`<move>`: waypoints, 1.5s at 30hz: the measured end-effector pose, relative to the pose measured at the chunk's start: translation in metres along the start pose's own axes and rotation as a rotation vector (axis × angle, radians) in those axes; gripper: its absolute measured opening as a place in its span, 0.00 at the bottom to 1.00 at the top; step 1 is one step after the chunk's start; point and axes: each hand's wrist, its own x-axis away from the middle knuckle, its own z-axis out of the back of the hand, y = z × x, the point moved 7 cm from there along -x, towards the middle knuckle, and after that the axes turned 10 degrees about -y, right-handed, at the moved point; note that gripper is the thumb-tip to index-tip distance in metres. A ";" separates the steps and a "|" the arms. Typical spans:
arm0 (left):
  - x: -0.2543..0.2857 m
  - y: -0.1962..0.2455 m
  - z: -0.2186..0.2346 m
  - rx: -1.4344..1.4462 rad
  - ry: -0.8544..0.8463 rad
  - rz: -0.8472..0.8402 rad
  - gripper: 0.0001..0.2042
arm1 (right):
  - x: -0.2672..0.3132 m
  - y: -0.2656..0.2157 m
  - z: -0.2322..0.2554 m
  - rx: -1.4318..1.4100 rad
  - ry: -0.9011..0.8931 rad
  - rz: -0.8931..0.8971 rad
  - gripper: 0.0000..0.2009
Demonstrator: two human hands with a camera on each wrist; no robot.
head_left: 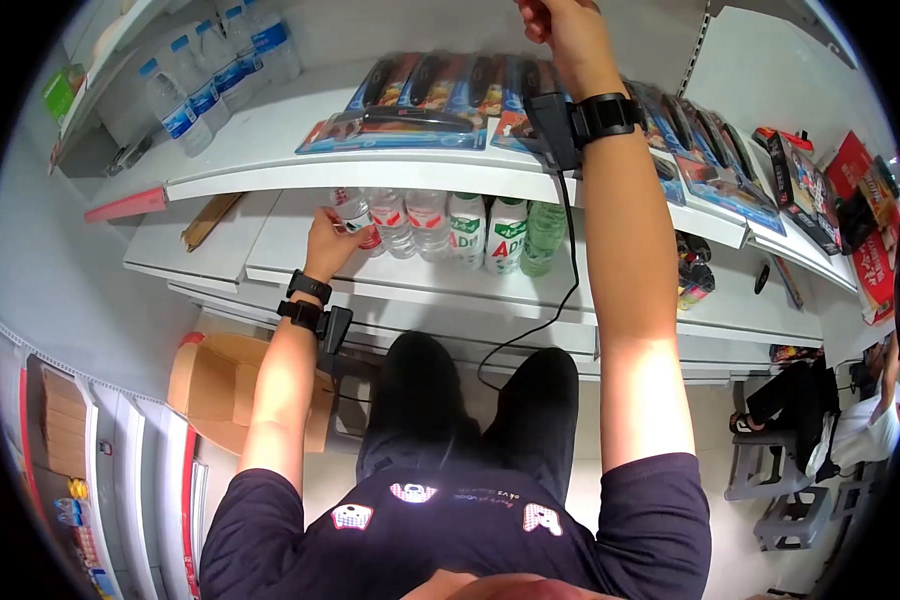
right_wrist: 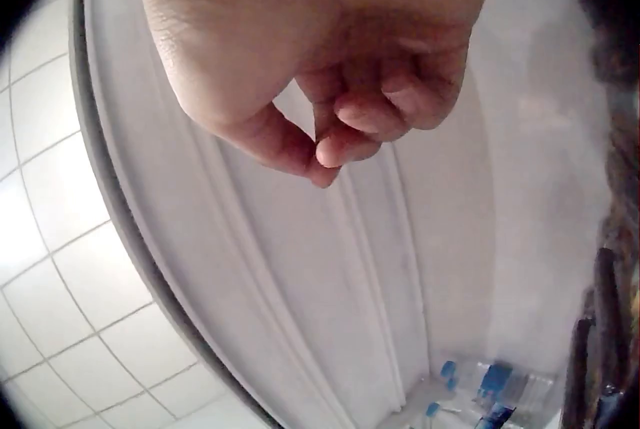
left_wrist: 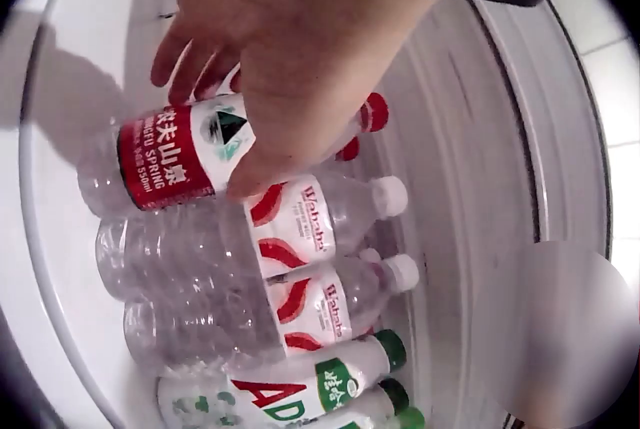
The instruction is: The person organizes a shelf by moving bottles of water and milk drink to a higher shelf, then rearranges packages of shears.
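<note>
My left hand (head_left: 328, 246) grips a water bottle with a red and white label (left_wrist: 165, 159), thumb on the near side and fingers around the far side. The bottle is upright at the left end of a row on the lower shelf. Beside it stand two clear Wahaha water bottles (left_wrist: 305, 224), then white bottles with green caps (left_wrist: 350, 369) and a green bottle (head_left: 543, 238). High over the upper shelf is my right hand (right_wrist: 330, 69), its fingers curled in and the thumb tip against a finger, holding nothing.
Packaged black-handled items (head_left: 410, 125) lie along the upper shelf (head_left: 270, 170), which overhangs the bottle row. Blue-capped water bottles (head_left: 185, 115) stand at its left. A cardboard box (head_left: 215, 385) sits below left. A cable (head_left: 560, 300) hangs from my right wrist. Another person (head_left: 800, 400) is at far right.
</note>
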 end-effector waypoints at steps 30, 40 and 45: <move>0.106 0.180 0.228 0.232 0.436 -0.551 0.28 | 0.008 0.000 -0.004 0.031 0.011 -0.028 0.11; -0.133 0.142 0.276 -0.274 0.484 -0.358 0.28 | -0.001 -0.008 -0.004 0.124 -0.059 0.114 0.12; -0.165 0.125 0.257 -0.371 0.486 -0.289 0.36 | -0.004 -0.002 -0.010 0.179 -0.126 0.060 0.11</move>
